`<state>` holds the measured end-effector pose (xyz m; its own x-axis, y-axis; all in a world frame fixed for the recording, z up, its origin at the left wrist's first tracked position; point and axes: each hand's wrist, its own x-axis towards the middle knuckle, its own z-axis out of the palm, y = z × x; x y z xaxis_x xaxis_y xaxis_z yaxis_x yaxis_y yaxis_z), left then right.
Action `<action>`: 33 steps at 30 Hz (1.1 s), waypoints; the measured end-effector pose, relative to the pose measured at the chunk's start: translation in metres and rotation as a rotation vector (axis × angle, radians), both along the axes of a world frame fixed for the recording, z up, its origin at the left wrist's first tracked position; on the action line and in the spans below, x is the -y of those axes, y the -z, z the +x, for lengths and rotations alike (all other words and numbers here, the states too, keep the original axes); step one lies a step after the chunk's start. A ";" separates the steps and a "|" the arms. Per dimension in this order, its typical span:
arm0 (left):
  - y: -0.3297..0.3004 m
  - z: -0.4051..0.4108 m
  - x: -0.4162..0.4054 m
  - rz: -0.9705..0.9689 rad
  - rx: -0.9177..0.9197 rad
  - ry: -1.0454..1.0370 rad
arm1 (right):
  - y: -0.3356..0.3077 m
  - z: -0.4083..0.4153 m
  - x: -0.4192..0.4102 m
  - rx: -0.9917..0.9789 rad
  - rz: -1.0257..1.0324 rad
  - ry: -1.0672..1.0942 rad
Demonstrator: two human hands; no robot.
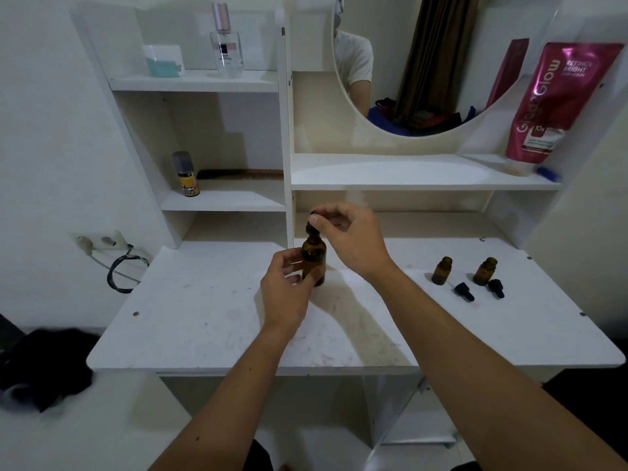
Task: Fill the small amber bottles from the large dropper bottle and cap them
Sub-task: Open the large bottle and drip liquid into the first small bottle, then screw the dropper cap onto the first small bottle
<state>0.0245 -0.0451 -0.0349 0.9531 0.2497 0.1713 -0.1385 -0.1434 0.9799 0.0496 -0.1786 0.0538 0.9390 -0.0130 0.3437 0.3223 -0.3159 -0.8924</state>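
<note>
Table (210, 321): white, scuffed top, with shelves and a round mirror (401, 79) rising behind it.
Pouch (557, 103): pink, leaning on the right shelf, well above the bottles.
Perfume (226, 45): clear bottle on the top left shelf, beside a pale box (164, 61).
Spray can (186, 174): upright on the lower left shelf, a comb (241, 174) lying just behind it.
Left hand (285, 294): fingers and thumb curled round the lower body of the big bottle, holding it on the table.
Right hand (346, 239): thumb and fingertips pinching the black dropper cap from above; the other fingers loosely bent.
Big bottle (314, 254): amber, upright at the middle of the table, between the two hands.
Dropper cap (311, 226): black, on the big bottle's neck; I cannot tell if it is screwed tight or loose.
Small bottles: two, amber, uncapped and upright on the right of the table, one (441, 270) left of the other (485, 270), near each other, well apart from the big bottle.
Small caps: two, black, lying on their sides just in front of the small bottles, one (464, 291) near each (496, 288).
</note>
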 end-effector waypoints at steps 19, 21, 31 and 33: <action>-0.004 -0.028 -0.002 0.030 -0.006 -0.044 | 0.024 -0.048 0.057 0.042 0.058 0.159; -0.001 -0.037 0.001 0.022 -0.008 -0.056 | 0.030 -0.059 0.077 0.043 0.035 0.200; -0.001 -0.040 0.066 0.061 -0.002 0.184 | 0.081 -0.078 0.111 -0.099 -0.246 0.402; -0.002 -0.032 0.076 0.067 -0.002 0.226 | 0.085 -0.074 0.108 -0.118 -0.312 0.400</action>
